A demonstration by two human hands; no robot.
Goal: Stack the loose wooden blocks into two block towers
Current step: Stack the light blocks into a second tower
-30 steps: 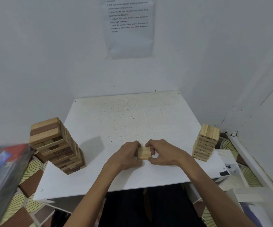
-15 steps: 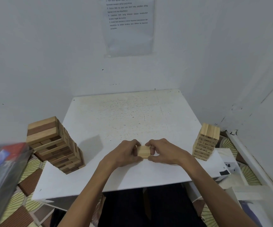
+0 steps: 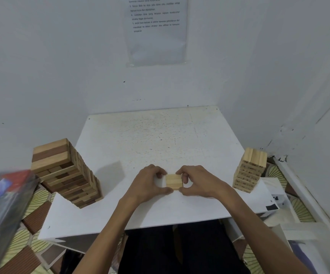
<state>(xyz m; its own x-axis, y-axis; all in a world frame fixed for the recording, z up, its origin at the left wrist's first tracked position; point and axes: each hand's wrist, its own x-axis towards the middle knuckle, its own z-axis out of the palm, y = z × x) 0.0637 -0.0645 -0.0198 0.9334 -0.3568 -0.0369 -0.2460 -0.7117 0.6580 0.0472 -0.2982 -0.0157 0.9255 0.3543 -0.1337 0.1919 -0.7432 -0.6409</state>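
Observation:
A small bundle of pale wooden blocks [image 3: 173, 181] rests on the white table [image 3: 160, 135] near its front edge. My left hand [image 3: 150, 182] grips its left and near side with thumb and fingers. My right hand [image 3: 196, 180] pinches its right side. A tall tower of light and dark blocks [image 3: 67, 173] stands at the table's left edge. A smaller tower of pale blocks [image 3: 249, 171] stands at the right edge.
White walls close in on the far, left and right sides, with a printed sheet [image 3: 156, 30] on the far wall. A dark box [image 3: 1, 204] juts in at the lower left. Patterned floor mats [image 3: 33, 220] lie around the table.
Both hands stay on the small block bundle at the same spot. My left fingers have shifted slightly, showing a little table beside the bundle. The view has tilted a bit.

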